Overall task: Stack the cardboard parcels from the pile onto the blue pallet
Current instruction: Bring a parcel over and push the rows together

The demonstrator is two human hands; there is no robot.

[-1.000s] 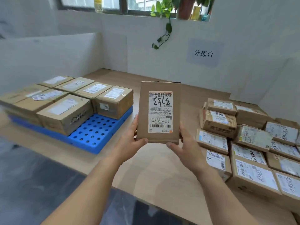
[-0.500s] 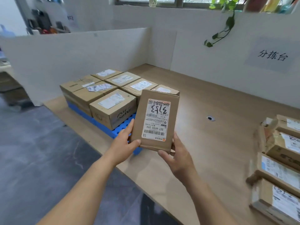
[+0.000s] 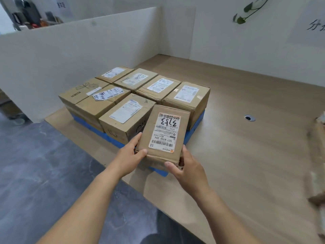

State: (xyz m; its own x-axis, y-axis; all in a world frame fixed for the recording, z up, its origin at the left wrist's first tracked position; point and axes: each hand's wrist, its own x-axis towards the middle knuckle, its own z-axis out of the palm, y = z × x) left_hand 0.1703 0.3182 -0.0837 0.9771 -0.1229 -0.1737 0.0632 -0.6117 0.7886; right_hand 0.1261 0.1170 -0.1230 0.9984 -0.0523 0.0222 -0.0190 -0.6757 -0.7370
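Held parcel (image 3: 163, 136) now low over near corner of blue pallet (image 3: 195, 127), no longer raised short of it. Pile (image 3: 319, 138) gone to right edge of view, blurred.

Count: seven stacked parcels (image 3: 126, 111) showing tops on pallet, one parcel in hands.

Left hand (image 3: 129, 156) curls round parcel's lower left edge, thumb on top face. Right hand (image 3: 186, 167) cups lower right corner, thumb in front, fingers behind.

Label faces up, handwritten digits inverted. Whether parcel touches pallet: cannot tell.

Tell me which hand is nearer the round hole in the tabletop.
Right. The right hand grips the parcel left of the hole; the left hand holds it farther left.
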